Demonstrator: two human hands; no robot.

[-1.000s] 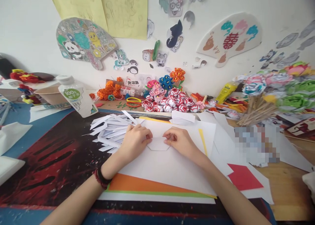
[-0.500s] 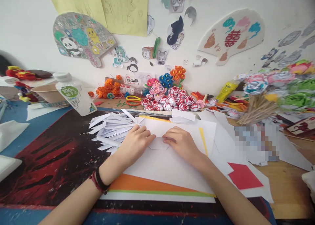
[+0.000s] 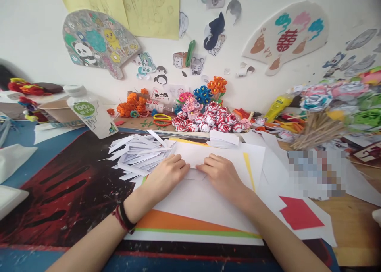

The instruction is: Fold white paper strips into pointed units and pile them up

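A small piece of white paper with a folded edge lies over a larger white sheet. My left hand pinches its left side, thumb and fingers together. At its right side, my right hand is closed the same way, with the fingertips near those of the left. The fingers partly cover the paper. Beneath the white sheet, an orange sheet shows along the near side. Folded white paper strips lie heaped just beyond my left hand.
Red-and-white paper flowers are massed along the wall. A white bottle stands at the left, before a paper bowl. To the right lie a red paper piece and flowers on sticks. A small white paper stack sits behind my hands.
My fingers have shifted slightly along the small paper's upper edge, the right hand a little outward. The whole view has moved slightly.
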